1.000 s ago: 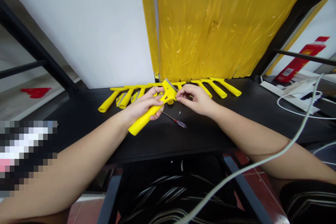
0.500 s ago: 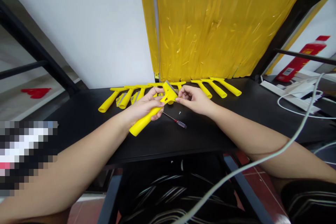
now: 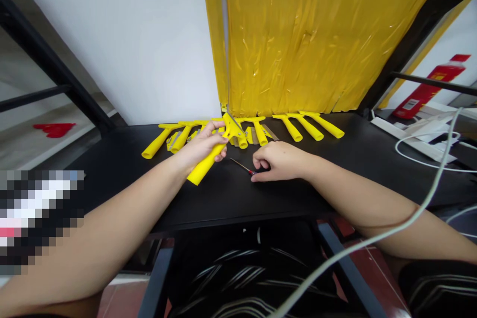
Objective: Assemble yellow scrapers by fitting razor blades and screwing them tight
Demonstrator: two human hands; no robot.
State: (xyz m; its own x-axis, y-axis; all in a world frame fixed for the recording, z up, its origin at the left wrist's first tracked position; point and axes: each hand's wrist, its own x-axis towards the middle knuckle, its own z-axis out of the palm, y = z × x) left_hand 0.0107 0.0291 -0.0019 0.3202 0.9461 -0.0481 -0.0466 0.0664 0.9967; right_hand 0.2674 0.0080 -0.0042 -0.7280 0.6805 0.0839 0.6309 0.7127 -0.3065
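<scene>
My left hand (image 3: 208,144) is wrapped round the handle of a yellow scraper (image 3: 203,166), which has a T-shaped head with a metal blade edge pointing up and away. The handle slants down toward me. My right hand (image 3: 278,161) is low over the black table, its fingers curved and the thumb apart from them, at the handle end of a small screwdriver (image 3: 242,166). Part of that handle is hidden by the hand. Behind the hands lies a row of yellow scrapers (image 3: 292,128), several with loose metal blades and yellow pieces among them.
The black table (image 3: 223,203) backs onto a white panel and yellow plastic wrapping (image 3: 298,35). A red bottle (image 3: 428,87) and white parts with cables stand at the right. A pale cable (image 3: 350,253) crosses the foreground over my right forearm.
My right hand has left the scraper's head and come down toward me to the screwdriver. The left hand has shifted slightly up and left with the scraper. The screwdriver lies in about the same place.
</scene>
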